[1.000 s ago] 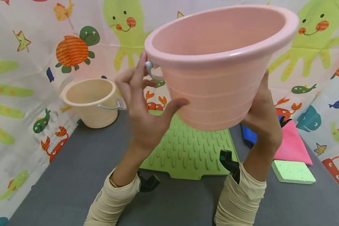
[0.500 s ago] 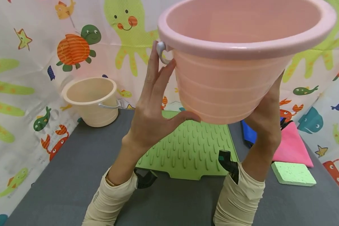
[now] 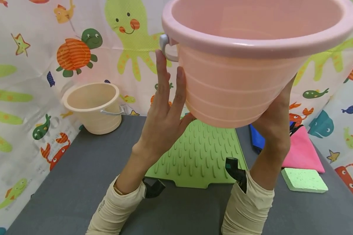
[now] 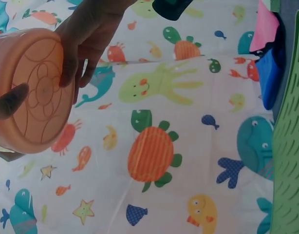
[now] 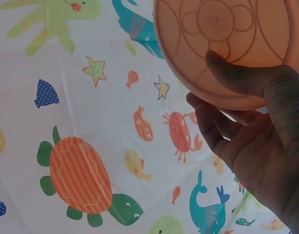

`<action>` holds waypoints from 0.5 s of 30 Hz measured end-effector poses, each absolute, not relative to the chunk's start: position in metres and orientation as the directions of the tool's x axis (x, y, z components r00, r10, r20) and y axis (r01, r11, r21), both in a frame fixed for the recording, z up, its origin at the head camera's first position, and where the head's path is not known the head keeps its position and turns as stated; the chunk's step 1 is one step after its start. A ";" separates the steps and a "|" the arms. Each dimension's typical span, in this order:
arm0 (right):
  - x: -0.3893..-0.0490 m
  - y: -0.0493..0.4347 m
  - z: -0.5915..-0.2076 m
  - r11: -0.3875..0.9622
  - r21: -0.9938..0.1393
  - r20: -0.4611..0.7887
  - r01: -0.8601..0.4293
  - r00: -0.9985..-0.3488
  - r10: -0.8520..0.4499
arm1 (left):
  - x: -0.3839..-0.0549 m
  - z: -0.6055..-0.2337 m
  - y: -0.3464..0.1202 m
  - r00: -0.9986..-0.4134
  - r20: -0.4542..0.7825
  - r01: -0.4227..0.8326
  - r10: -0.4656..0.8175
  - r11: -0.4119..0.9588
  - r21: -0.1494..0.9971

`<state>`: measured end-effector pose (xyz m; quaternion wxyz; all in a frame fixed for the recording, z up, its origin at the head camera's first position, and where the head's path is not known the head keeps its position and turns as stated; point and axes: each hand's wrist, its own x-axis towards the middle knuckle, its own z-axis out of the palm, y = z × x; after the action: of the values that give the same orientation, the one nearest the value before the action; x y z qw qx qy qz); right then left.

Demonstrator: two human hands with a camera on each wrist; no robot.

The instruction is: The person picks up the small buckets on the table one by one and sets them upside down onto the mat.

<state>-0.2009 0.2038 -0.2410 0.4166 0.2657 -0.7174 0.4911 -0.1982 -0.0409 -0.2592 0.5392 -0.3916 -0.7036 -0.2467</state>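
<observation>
A large pink bucket (image 3: 238, 81) is held up in the air, tipped so its opening faces me a little. My left hand (image 3: 161, 124) supports its left side, fingers extended up along the wall below the grey handle (image 3: 166, 50). The left thumb (image 4: 13, 100) lies on the flower-patterned base. On the lower right, my right hand (image 3: 272, 124) grips the bucket from beneath, its fingers partly hidden behind the wall. In the right wrist view, the right thumb (image 5: 237, 78) presses the base while the fingers reach around the side.
Below the bucket lies a green ribbed mat (image 3: 197, 160) on the dark grey table (image 3: 61, 182). A beige bucket (image 3: 95, 119) stands at the back left. To the right are a pink cloth-like item (image 3: 301, 151), a blue item (image 3: 256, 138) and a pale green sponge (image 3: 304, 180).
The pink bucket has risen, come closer and shifted right. My left fingers have moved from beside the handle to the wall below it. The right hand keeps its hold.
</observation>
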 end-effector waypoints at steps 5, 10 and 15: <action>-0.200 0.198 -0.239 0.410 -0.478 0.852 -0.777 -0.524 0.000 | -0.197 -0.258 -0.047 -0.126 0.944 0.817 0.304 0.571 -0.075; -0.198 0.195 -0.237 0.222 -0.469 0.870 -0.855 -0.491 -0.051 | -0.199 -0.256 -0.053 -0.224 0.923 0.875 0.312 0.481 0.049; -0.197 0.191 -0.236 0.040 -0.442 0.894 -0.896 -0.444 -0.065 | -0.206 -0.261 -0.059 -0.240 0.929 0.917 0.283 0.380 0.122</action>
<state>-0.1969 0.1908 -0.2363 0.3605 0.3848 -0.6246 0.5760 -0.2058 -0.0585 -0.2606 0.4441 -0.4273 -0.7019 -0.3571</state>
